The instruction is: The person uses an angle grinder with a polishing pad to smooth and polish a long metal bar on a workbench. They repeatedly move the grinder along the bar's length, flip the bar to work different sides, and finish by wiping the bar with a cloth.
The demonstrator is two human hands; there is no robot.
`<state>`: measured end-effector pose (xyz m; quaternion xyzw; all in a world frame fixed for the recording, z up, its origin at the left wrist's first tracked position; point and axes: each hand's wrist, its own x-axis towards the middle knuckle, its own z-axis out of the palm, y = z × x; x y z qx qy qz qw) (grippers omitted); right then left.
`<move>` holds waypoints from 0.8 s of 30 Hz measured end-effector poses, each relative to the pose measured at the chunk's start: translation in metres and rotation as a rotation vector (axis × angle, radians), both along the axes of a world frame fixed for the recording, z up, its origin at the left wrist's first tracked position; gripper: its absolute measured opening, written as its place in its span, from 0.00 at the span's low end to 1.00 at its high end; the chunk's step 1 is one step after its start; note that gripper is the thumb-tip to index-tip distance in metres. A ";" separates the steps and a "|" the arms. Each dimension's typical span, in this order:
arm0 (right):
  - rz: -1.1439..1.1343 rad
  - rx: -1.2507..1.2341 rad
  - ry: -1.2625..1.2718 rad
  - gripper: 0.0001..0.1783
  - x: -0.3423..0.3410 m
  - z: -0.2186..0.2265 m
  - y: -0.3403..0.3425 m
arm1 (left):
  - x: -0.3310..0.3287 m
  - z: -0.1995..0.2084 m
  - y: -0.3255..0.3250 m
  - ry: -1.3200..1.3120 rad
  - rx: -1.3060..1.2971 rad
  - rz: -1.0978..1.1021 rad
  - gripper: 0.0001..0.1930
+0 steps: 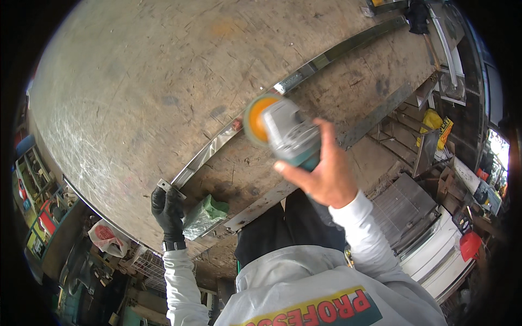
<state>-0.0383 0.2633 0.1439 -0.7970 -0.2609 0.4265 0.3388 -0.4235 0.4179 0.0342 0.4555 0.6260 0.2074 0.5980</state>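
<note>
Hands first: the right hand (pixel 321 176) is bare and wrapped tight around the body of an angle grinder (pixel 288 136) — grey head, teal housing, with an orange disc (pixel 255 120) facing down toward a long metal strip (pixel 255 111) that runs diagonally across the workbench (pixel 136 81). Disc sits right at the strip, though I can't tell if it's actually touching. The left hand (pixel 168 212) wears a black glove and is closed on the near end of that same strip, where a small flat tab (pixel 171 188) sticks out at the bench edge. Just beside the glove there's a crumpled green bag (pixel 209 212) lying on the bench. A second, darker metal bar (pixel 375 117) lies roughly parallel, nearer the person's side. Bench top is scuffed, scratched wood — lower left, past the edge, shelves of clutter (pixel 38 212) and a white plastic bag (pixel 109 236).
</note>
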 end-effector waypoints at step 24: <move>0.105 0.041 -0.060 0.49 0.038 -0.009 -0.002 | -0.014 -0.011 0.007 -0.040 -0.048 0.058 0.06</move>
